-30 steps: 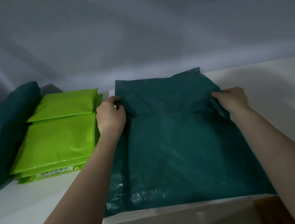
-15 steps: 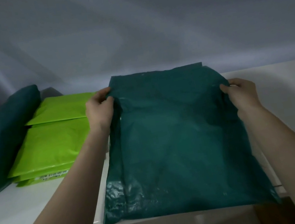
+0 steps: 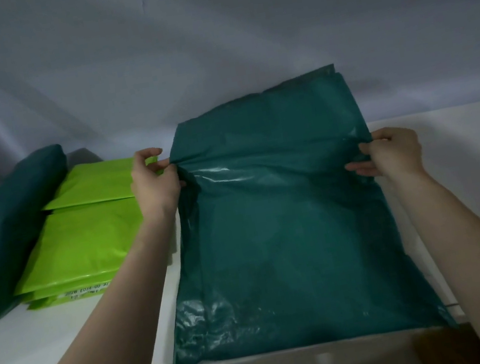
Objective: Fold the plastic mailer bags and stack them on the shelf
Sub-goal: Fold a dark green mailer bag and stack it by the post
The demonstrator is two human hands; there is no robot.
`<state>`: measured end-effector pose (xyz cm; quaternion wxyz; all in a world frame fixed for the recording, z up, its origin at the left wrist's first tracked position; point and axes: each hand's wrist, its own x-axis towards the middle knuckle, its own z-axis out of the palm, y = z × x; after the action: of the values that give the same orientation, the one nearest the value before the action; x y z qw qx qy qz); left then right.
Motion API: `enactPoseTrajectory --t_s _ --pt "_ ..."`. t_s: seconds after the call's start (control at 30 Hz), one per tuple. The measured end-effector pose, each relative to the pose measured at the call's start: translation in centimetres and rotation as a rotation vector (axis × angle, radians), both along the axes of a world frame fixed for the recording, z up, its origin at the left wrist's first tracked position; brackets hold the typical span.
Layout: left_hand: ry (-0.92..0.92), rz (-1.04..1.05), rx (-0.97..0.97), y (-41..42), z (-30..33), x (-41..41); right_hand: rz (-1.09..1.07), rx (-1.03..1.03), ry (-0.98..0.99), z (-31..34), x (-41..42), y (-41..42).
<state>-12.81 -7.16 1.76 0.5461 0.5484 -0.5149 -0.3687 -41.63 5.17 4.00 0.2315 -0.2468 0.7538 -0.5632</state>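
A dark green plastic mailer bag (image 3: 280,238) lies lengthwise on the white shelf (image 3: 53,349), its near edge reaching the shelf's front lip. The film is thin and glossy: crinkled highlights show at the near left corner, and a bright sheen runs in a band between the 2 hands. The bag's outline is a long rectangle. Its far end is raised off the shelf and stands against the pale grey wall (image 3: 208,43), with the far right corner highest.

The left hand (image 3: 154,184) pinches the bag's left edge between curled fingers and thumb; the film gathers into tight radiating creases at that pinch. The right hand (image 3: 390,152) grips the right edge, fingers curled over the film and thumb laid along it. Both forearms are bare.

Left of the bag, a stack of lime green mailer bags (image 3: 83,248) rests flat on the shelf in 2 rows, 1 behind the other. These are smooth, rectangular and neatly edged; a white printed label shows on the near edge, its text too small to read. The left hand hangs over the stack's right side.

Further left, a bulky dark green bundle (image 3: 1,236) of the same matt-to-glossy film lies at a slant, touching the lime stack's left side. Its form is rounded and soft.
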Motion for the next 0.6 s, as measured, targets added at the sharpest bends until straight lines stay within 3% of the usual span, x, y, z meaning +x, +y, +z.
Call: enactPoseTrajectory --t_s 0.17,0.37,0.47,0.6 --pt "0.061 -0.075 0.091 0.2 -0.3 -0.6 0.101 0.034 -0.138 -0.6 0.5 0.0" --pt "0.114 -0.172 0.228 0.5 -0.8 -0.9 0.066 0.034 -0.273 -1.1 0.3 0.5" --pt "0.184 -0.206 0.332 0.4 -0.8 -0.8 0.104 -0.005 -0.231 -1.2 0.3 0.9" --pt "0.085 -0.173 0.292 0.5 -0.7 -1.0 0.061 -0.088 -0.157 -1.1 0.3 0.8"
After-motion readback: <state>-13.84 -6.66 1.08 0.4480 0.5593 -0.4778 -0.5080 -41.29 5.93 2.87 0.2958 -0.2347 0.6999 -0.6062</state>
